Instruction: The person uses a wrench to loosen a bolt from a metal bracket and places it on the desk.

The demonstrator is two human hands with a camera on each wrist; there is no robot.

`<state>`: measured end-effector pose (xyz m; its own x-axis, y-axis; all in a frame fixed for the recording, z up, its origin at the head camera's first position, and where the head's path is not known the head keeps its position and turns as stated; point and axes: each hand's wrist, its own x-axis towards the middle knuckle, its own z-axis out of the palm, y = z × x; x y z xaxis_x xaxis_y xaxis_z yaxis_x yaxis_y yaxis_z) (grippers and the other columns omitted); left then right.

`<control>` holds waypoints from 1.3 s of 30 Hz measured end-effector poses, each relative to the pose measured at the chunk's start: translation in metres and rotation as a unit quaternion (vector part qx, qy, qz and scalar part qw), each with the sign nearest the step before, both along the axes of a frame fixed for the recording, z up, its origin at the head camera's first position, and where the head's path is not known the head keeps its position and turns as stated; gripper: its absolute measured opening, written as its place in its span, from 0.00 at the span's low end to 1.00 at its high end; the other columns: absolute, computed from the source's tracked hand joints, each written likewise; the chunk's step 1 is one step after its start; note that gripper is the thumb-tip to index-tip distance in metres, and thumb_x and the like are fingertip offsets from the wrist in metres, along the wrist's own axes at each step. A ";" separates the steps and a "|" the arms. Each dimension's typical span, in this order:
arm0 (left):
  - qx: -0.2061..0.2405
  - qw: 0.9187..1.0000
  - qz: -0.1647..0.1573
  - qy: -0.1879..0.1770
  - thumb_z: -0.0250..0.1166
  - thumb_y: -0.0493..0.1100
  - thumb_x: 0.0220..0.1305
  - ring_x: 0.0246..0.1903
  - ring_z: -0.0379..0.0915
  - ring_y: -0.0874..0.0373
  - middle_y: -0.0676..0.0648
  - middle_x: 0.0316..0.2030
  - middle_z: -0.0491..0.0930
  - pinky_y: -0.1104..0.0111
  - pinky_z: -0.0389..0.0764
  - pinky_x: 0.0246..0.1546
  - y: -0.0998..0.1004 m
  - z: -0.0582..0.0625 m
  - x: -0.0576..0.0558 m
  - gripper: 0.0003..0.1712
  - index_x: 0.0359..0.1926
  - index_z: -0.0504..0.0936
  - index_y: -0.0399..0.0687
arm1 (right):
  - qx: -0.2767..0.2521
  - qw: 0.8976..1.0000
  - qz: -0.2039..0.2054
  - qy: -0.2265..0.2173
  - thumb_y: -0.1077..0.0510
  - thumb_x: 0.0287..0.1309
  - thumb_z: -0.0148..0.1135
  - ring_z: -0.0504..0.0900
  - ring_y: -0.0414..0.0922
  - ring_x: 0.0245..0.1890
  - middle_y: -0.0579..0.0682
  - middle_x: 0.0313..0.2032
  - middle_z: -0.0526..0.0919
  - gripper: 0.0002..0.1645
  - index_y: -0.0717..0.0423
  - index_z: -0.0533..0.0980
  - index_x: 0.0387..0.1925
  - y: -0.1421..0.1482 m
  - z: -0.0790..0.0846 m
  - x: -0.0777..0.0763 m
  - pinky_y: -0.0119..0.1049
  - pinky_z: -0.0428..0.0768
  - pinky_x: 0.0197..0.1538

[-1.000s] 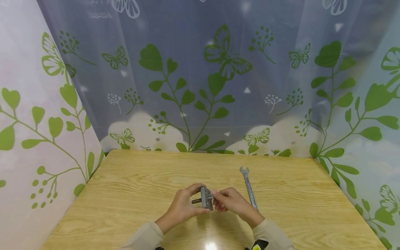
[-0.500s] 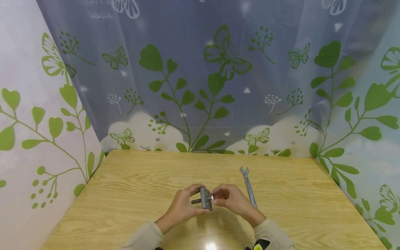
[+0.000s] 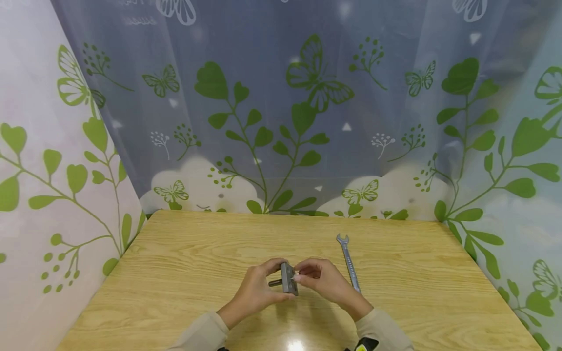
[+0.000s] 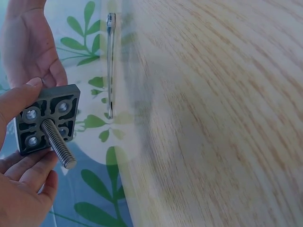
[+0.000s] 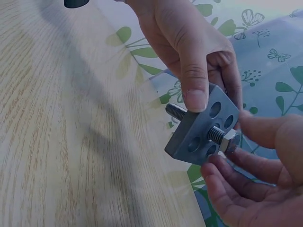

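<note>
My left hand (image 3: 256, 287) grips a grey square plate (image 3: 287, 279) by opposite edges, thumb on one and fingers on the other. A threaded hex bolt (image 4: 57, 142) runs through the plate's middle. Its long shank sticks out on the palm side, while the hex head (image 5: 230, 141) stands off the other face with some thread showing. Holes near the corners of the plate show in both wrist views. At the bolt head, the thumb and fingers of my right hand (image 3: 327, 282) are curled around it.
A combination wrench (image 3: 349, 263) lies on the wooden table (image 3: 197, 243), beyond and right of my right hand. Behind the table hangs a patterned curtain (image 3: 272, 97), with more leafy cloth at both sides.
My right fingers have come off the bolt head, shifted, and closed in around it again. The left hand and plate stay in nearly the same place. The wrench has not moved.
</note>
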<state>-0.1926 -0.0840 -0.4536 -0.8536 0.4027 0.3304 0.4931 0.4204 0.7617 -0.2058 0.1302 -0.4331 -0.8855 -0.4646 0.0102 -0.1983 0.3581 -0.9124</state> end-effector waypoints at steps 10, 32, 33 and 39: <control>0.001 1.000 0.002 0.001 0.80 0.44 0.42 0.53 0.78 0.47 0.40 0.52 0.81 0.52 0.76 0.56 0.001 -0.001 0.001 0.41 0.58 0.74 0.36 | 0.007 0.996 -0.046 -0.074 0.40 0.68 0.50 0.83 0.49 0.29 0.52 0.27 0.83 0.33 0.69 0.79 0.35 -0.001 -0.006 0.003 0.45 0.84 0.37; 0.002 1.000 -0.003 -0.010 0.79 0.46 0.43 0.54 0.77 0.49 0.43 0.52 0.81 0.52 0.75 0.57 0.000 -0.001 0.000 0.41 0.58 0.74 0.37 | -0.014 0.995 -0.031 -0.093 0.48 0.64 0.59 0.81 0.43 0.29 0.50 0.29 0.82 0.22 0.68 0.78 0.40 -0.003 0.001 0.004 0.44 0.83 0.38; 0.001 1.000 -0.003 -0.009 0.79 0.47 0.43 0.54 0.77 0.49 0.43 0.52 0.81 0.52 0.75 0.57 0.000 -0.001 0.000 0.41 0.58 0.74 0.37 | -0.015 0.996 -0.026 -0.084 0.50 0.63 0.61 0.80 0.43 0.30 0.51 0.30 0.82 0.20 0.67 0.78 0.41 -0.002 0.001 0.003 0.45 0.83 0.39; -0.001 1.000 -0.004 -0.001 0.79 0.47 0.43 0.53 0.77 0.48 0.42 0.53 0.80 0.53 0.76 0.56 -0.001 -0.002 0.000 0.41 0.58 0.74 0.38 | -0.022 1.000 0.000 -0.022 0.64 0.55 0.68 0.80 0.45 0.36 0.55 0.37 0.82 0.13 0.62 0.80 0.43 0.002 0.000 0.000 0.36 0.82 0.39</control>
